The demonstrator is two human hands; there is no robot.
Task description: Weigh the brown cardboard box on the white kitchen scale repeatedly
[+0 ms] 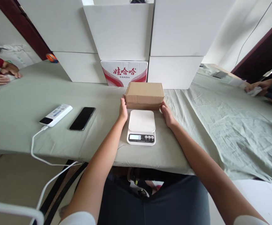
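A brown cardboard box is held between my two hands, just behind a white kitchen scale. My left hand presses on the box's left side, and my right hand grips its lower right corner; most fingers of both are hidden behind the box. Nothing lies on the scale's plate, and its lit display seems to read 0. I cannot tell whether the box rests on the cloth or is slightly raised.
To the left lie a black phone and a white power bank with a cable. White boxes and a printed carton form a wall behind. Other people's hands show at the far left and right. The green tablecloth is wrinkled.
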